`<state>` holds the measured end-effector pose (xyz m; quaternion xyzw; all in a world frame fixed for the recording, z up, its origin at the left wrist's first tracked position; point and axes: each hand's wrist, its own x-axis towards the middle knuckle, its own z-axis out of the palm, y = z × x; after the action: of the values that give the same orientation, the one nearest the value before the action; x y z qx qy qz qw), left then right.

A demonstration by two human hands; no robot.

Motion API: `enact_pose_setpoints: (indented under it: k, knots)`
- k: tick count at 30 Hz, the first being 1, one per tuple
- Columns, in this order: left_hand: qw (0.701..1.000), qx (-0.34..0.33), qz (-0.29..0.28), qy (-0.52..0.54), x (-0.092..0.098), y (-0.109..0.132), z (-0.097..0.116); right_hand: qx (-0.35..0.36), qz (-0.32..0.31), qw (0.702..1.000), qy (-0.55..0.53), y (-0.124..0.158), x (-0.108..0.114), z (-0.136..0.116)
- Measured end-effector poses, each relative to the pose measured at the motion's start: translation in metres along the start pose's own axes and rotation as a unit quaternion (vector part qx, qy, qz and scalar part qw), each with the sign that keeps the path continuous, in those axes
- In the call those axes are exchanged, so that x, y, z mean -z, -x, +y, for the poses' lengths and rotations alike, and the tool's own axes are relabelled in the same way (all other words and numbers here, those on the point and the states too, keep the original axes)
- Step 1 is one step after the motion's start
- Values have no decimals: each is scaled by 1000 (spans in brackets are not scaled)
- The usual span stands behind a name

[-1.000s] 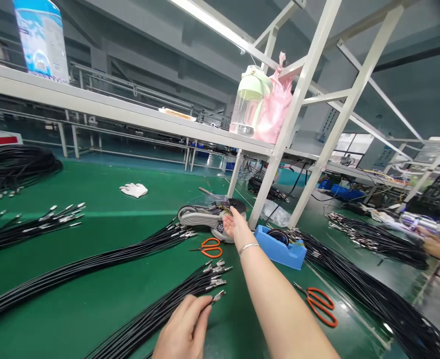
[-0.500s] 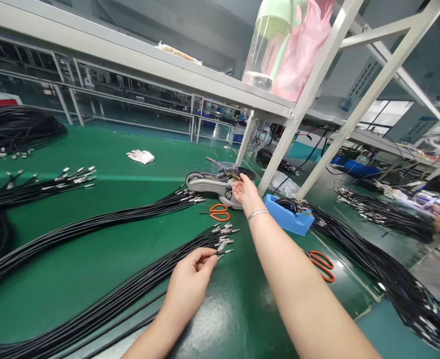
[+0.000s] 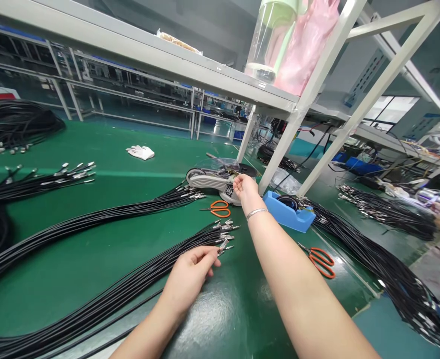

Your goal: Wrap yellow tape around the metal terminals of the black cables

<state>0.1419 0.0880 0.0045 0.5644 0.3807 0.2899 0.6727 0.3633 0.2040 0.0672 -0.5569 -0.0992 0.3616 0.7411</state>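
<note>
Since a second ago the view has tipped down, so both hands appear higher; the right grip [image 3: 247,192] stays at the grey plastic tape dispenser [image 3: 210,183], its hold impossible to tell. The left grip [image 3: 190,276] pinches a thin black cable with a silver metal end [image 3: 225,246], beside a metal-tipped black bundle [image 3: 163,262] on the glossy green tabletop [image 3: 103,249]. The cable looks light, springy and smooth, best held just behind the metal. The dispenser's black-and-white label [image 3: 228,191] is too small to read.

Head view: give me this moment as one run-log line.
left hand: pinching metal-tipped cable | right hand: at grey device, contact unclear | nearby: orange-handled scissors, blue tape dispenser
</note>
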Motion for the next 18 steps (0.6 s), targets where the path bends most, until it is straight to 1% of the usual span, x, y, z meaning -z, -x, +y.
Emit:
enact_pose_setpoints:
  k: [2,4,6,8,9,11,13,15,16,18]
  knots:
    - [999,16,-29,19,3,-1,0,17,-39,999,18,19,6,-3]
    - [997,41,-48,40,5,-2,0,29,-98,994,41,48,22,-2]
    - [995,58,-61,58,5,-2,0,38,-155,985,66,85,49,5]
    - [994,58,-74,60,3,0,2,46,-189,977,91,123,83,16]
    - [994,53,-83,50,1,1,3,70,-204,969,118,142,99,24]
    - [995,34,-94,12,-4,6,7,86,-196,964,156,173,127,39]
    - [995,5,-90,-47,-10,11,10,85,-172,964,184,196,146,54]
    - [989,-44,-74,-118,-17,16,11,88,-148,967,190,210,155,66]
    - [983,-79,-63,-156,-20,19,10,92,-140,968,184,215,157,70]
    - [959,-163,-46,-227,-26,23,6,101,-130,973,160,220,159,76]
